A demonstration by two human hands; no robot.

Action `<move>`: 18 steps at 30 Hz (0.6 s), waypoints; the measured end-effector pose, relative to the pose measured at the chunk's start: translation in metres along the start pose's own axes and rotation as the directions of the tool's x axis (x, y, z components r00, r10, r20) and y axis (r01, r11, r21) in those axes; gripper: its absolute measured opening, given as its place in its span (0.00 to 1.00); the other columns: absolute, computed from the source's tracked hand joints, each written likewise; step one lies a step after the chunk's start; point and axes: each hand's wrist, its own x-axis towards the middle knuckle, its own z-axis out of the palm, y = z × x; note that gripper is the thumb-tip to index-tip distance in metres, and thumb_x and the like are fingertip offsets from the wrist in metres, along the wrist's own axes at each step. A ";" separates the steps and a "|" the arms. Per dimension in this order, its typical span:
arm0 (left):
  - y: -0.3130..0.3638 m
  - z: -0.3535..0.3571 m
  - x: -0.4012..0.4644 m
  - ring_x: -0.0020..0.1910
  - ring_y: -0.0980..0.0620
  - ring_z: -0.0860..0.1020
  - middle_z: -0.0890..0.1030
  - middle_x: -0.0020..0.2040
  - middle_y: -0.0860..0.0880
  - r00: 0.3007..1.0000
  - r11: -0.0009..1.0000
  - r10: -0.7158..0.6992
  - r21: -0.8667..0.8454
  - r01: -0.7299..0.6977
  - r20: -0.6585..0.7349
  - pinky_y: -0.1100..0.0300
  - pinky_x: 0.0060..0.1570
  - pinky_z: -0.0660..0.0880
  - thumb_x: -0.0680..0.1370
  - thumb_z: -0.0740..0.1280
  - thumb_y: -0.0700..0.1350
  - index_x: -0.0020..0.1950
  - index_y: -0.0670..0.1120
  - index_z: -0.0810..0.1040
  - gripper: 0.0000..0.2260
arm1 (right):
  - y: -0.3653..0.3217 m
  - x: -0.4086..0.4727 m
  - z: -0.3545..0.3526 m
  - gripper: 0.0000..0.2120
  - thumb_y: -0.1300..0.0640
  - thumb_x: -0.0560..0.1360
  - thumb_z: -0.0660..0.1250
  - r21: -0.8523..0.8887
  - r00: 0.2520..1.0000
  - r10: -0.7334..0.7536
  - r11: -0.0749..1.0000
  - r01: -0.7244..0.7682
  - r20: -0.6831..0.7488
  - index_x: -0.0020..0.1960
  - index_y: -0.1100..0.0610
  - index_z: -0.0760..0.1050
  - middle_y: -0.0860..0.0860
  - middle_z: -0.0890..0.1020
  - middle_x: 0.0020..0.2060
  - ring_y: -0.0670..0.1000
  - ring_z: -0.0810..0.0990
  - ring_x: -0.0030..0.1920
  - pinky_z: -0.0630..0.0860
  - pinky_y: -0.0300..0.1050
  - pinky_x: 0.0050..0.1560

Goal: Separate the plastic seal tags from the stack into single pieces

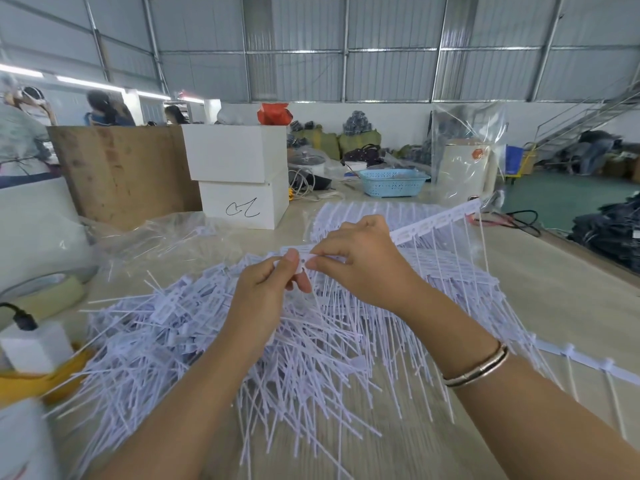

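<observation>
Because both hands meet at one end of the joined strip, I read this as a tag about to be snapped off. My left hand (266, 289) pinches the end tag (298, 263) between thumb and curled fingers, holding only that one piece so it can be twisted or pulled free. My right hand (360, 261) pinches the strip (436, 220) just beside it, fingers curled over the next tags, which I take as the anchor so the break falls at the joint between them. From that grip the strip runs up and away to my right, held clear of the table, its thin tails hanging down like a fringe; lifted that way, they stay clear of what lies below.

Under the hands lies the heap of single tags (194, 341), strewn at all angles, placed, I judge, so a freed piece can simply drop. Beyond and to my right lie more unbroken strips (353, 213) in flat layers, near enough to reach. Another strip (585, 362) lies at the right edge of the table (554, 278).

Farther off stand two stacked white boxes (242, 174) and a blue basket (393, 181).
</observation>
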 end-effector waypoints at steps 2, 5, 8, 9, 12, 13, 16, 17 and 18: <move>0.000 0.001 0.000 0.33 0.63 0.72 0.75 0.29 0.58 0.999 0.999 -0.033 -0.019 0.033 -0.002 0.63 0.41 0.66 0.78 0.59 0.55 0.28 0.46 0.78 0.23 | 0.001 -0.001 0.005 0.09 0.50 0.76 0.67 0.004 0.999 -0.002 1.000 0.002 -0.038 0.42 0.52 0.83 0.46 0.82 0.35 0.47 0.74 0.40 0.55 0.46 0.53; -0.001 0.003 -0.003 0.33 0.64 0.72 0.76 0.30 0.59 0.999 0.999 -0.046 -0.015 0.046 -0.003 0.59 0.41 0.64 0.76 0.59 0.59 0.29 0.47 0.79 0.22 | 0.003 -0.004 0.011 0.10 0.51 0.75 0.67 0.035 0.997 -0.005 0.999 0.008 -0.082 0.40 0.53 0.82 0.46 0.80 0.33 0.46 0.73 0.39 0.54 0.47 0.51; 0.001 -0.001 0.000 0.35 0.58 0.73 0.76 0.34 0.55 0.991 0.983 -0.133 -0.133 0.128 -0.028 0.55 0.43 0.65 0.79 0.58 0.58 0.30 0.51 0.80 0.22 | 0.003 -0.004 0.011 0.08 0.52 0.75 0.68 0.166 0.991 0.046 0.986 -0.025 -0.123 0.42 0.53 0.84 0.46 0.82 0.36 0.46 0.74 0.40 0.56 0.49 0.52; 0.002 -0.005 0.003 0.37 0.54 0.73 0.75 0.35 0.52 0.983 0.968 -0.177 -0.189 0.166 -0.045 0.53 0.44 0.66 0.79 0.59 0.58 0.30 0.51 0.80 0.22 | 0.004 -0.004 0.009 0.08 0.52 0.75 0.68 0.209 0.989 0.069 0.977 -0.041 -0.128 0.43 0.53 0.84 0.45 0.82 0.37 0.46 0.75 0.41 0.56 0.48 0.52; 0.000 -0.013 0.007 0.38 0.51 0.77 0.79 0.34 0.51 0.981 0.993 -0.121 -0.004 0.122 -0.154 0.50 0.45 0.72 0.79 0.60 0.57 0.31 0.51 0.80 0.20 | 0.008 -0.003 0.003 0.08 0.51 0.76 0.66 0.153 0.993 0.045 0.988 -0.028 -0.108 0.47 0.52 0.83 0.42 0.80 0.40 0.39 0.73 0.39 0.55 0.47 0.52; -0.003 -0.014 0.007 0.36 0.53 0.76 0.79 0.32 0.51 0.984 0.990 -0.047 0.123 0.068 -0.171 0.51 0.44 0.71 0.80 0.60 0.57 0.31 0.50 0.78 0.20 | 0.009 -0.003 0.002 0.08 0.50 0.77 0.66 0.101 0.996 0.027 0.995 -0.018 -0.090 0.49 0.51 0.82 0.40 0.78 0.41 0.36 0.71 0.38 0.55 0.46 0.52; -0.009 -0.012 0.007 0.37 0.52 0.74 0.75 0.31 0.53 0.967 0.897 0.116 0.442 -0.003 -0.228 0.47 0.53 0.67 0.77 0.62 0.59 0.37 0.50 0.74 0.15 | 0.009 -0.003 0.002 0.12 0.48 0.76 0.65 0.005 0.999 0.012 1.000 -0.012 -0.044 0.57 0.49 0.76 0.34 0.74 0.43 0.33 0.68 0.38 0.53 0.43 0.51; -0.010 -0.013 0.006 0.42 0.50 0.74 0.76 0.36 0.55 0.954 0.845 0.156 0.535 0.005 -0.255 0.50 0.55 0.62 0.75 0.63 0.60 0.43 0.49 0.74 0.14 | 0.008 -0.003 0.003 0.13 0.48 0.76 0.66 -0.004 0.999 0.006 1.000 -0.006 -0.043 0.59 0.50 0.74 0.33 0.71 0.41 0.34 0.68 0.39 0.52 0.42 0.50; -0.011 -0.013 0.006 0.48 0.49 0.74 0.76 0.44 0.54 0.942 0.797 0.194 0.604 0.010 -0.272 0.54 0.55 0.59 0.74 0.64 0.61 0.49 0.49 0.74 0.16 | 0.006 -0.003 0.004 0.15 0.48 0.76 0.67 -0.009 0.999 -0.002 1.000 0.002 -0.043 0.60 0.52 0.73 0.33 0.67 0.40 0.35 0.68 0.40 0.52 0.41 0.50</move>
